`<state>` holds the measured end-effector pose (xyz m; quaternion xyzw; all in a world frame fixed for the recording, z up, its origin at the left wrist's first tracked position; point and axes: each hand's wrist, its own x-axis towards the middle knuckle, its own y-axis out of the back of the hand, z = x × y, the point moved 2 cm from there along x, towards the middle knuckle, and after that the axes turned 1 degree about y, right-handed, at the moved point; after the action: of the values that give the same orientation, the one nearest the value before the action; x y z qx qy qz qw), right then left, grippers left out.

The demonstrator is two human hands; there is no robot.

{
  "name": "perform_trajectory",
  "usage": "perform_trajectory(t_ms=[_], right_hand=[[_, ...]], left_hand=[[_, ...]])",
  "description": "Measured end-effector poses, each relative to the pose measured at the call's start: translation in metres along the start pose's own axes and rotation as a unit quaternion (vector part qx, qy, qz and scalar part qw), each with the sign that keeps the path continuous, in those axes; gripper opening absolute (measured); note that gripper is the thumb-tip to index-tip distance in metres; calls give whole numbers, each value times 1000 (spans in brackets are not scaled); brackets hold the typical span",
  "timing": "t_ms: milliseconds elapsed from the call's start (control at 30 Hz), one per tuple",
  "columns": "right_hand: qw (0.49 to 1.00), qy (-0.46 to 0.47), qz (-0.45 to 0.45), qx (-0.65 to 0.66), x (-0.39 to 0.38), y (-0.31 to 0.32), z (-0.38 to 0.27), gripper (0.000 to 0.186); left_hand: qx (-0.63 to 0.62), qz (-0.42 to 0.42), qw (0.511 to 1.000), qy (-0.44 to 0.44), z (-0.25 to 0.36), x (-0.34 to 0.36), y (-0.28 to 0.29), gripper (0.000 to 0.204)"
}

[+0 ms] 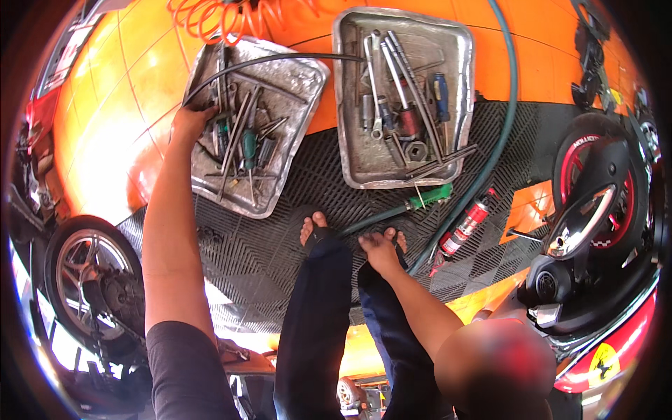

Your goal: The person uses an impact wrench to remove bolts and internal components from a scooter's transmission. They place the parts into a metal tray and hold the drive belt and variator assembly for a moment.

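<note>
My left hand (pixel 196 119) is at the left rim of a metal tray (pixel 294 126), fingers curled among tools beside the end of a thin black cable (pixel 280 56); what it grips is unclear. That tray holds green-handled screwdrivers (pixel 249 148) and several metal tools. My right hand (pixel 378 248) rests by my right shin, fingers loosely apart and empty, near my bare foot. A second metal tray (pixel 340 105), at the upper centre, holds wrenches (pixel 375 87), bars and a blue-handled screwdriver (pixel 441 94).
An orange coiled hose (pixel 210 21) lies above the trays. A dark hose (pixel 509 98) curves past a red spray can (pixel 465 227) and a green-handled tool (pixel 427 198) on the black mat (pixel 266 266). Motorbike wheels stand left (pixel 84 238) and right (pixel 574 168), beside black bodywork (pixel 560 280).
</note>
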<state>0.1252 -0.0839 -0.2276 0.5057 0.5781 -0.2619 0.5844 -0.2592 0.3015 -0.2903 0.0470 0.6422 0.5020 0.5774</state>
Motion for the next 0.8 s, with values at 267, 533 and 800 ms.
perform_trajectory(t_ms=[267, 533, 800], right_hand=[[808, -212, -23, 550, 65, 6, -69, 37], [909, 174, 376, -38, 21, 67, -34, 36], [915, 195, 200, -290, 44, 135, -38, 22]], left_hand=[[8, 229, 969, -88, -17, -13, -7, 41], [-510, -22, 858, -55, 8, -146, -10, 28], [-535, -437, 723, 21, 102, -263, -142, 42]])
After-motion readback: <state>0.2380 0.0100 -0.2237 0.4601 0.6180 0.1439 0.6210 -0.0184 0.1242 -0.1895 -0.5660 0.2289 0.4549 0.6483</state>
